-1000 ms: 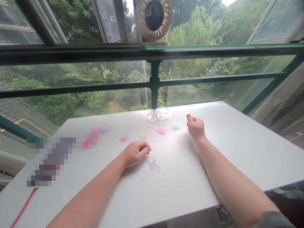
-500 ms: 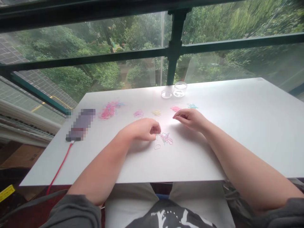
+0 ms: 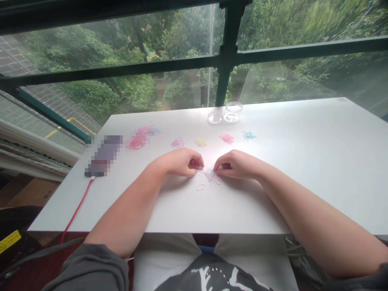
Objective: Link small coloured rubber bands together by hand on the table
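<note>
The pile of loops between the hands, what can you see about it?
The pile has thin, rubbery-looking loops in pink, purple and pale blue, loosely heaped on the white table. One pink loop lies just apart. The right hand is at the pile's edge, perhaps touching; the left hand is close beside it.

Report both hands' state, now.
Left hand: loosely curled beside the mixed pile of bands; any hold cannot be told.
Right hand: nearly closed at that pile; whether it holds a band cannot be told.
</note>
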{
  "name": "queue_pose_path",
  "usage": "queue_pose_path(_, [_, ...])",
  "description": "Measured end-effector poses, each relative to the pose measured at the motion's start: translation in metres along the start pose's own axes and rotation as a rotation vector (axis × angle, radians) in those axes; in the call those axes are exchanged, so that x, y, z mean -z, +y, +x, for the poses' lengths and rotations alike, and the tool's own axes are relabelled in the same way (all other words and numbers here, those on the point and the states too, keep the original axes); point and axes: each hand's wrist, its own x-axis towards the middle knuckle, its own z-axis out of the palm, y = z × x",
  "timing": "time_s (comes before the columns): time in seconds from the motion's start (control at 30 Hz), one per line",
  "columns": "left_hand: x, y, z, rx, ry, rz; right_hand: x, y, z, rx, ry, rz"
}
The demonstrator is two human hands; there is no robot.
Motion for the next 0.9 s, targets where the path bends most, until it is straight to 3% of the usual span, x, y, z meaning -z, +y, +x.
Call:
queue_pose_path(0.2, [0.0,-0.002,0.0,0.0,0.019,-0.028,-0.006,0.0,0.002,0.059,0.054,0.006])
queue_pose_path(0.4, [-0.003,0.002,0.0,-0.057,0.036,0.068,-0.003,-0.003,-0.001,0.084,-0.003,0.143])
queue_pose_path(0.57, [-0.002,0.004,0.0,0.027,0.057,0.09,-0.001,0.0,-0.002,0.031,0.0,0.207])
queue_pose_path(0.8, [-0.018,0.002,0.014,-0.014,0.325,-0.04,-0.013,0.004,0.008,-0.058,0.225,0.324])
queue_pose_path(0.9, [-0.025,0.003,0.019,-0.039,0.382,-0.064,-0.017,0.004,0.012,-0.067,0.271,0.371])
